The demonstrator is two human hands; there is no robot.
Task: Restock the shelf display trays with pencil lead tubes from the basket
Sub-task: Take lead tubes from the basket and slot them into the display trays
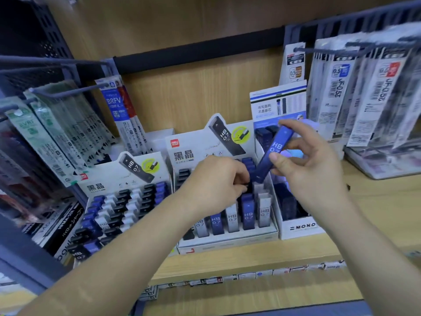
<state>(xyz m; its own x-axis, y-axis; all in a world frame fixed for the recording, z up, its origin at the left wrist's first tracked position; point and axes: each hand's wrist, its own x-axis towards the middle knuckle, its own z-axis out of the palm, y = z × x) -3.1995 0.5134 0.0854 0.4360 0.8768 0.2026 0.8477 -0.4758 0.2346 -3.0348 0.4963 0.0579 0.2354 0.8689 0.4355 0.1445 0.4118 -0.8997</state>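
1. Two hands work over the middle white cardboard display tray (pixel 227 241); it stands on the wooden shelf (pixel 376 201), between a second white cardboard tray (pixel 95 190) on its left and a white box printed MONO (pixel 300 228) on its right; the basket is not in view.
2. The right hand (pixel 307 165) pinches a dark blue rectangular plastic lead tube (pixel 274 153) marked HB 0.7 between thumb and curled fingers; the tube hangs tilted above the tray's back rows, its lower end just beside the left hand (pixel 216 181).
3. The left hand's fingers curl down among the back rows; whether they grip anything cannot be told.
4. The step in hand looks like seating this tube; the next move likely calls for turning it upright, lining its lower end with a free slot, and sliding it down without tipping its neighbours.
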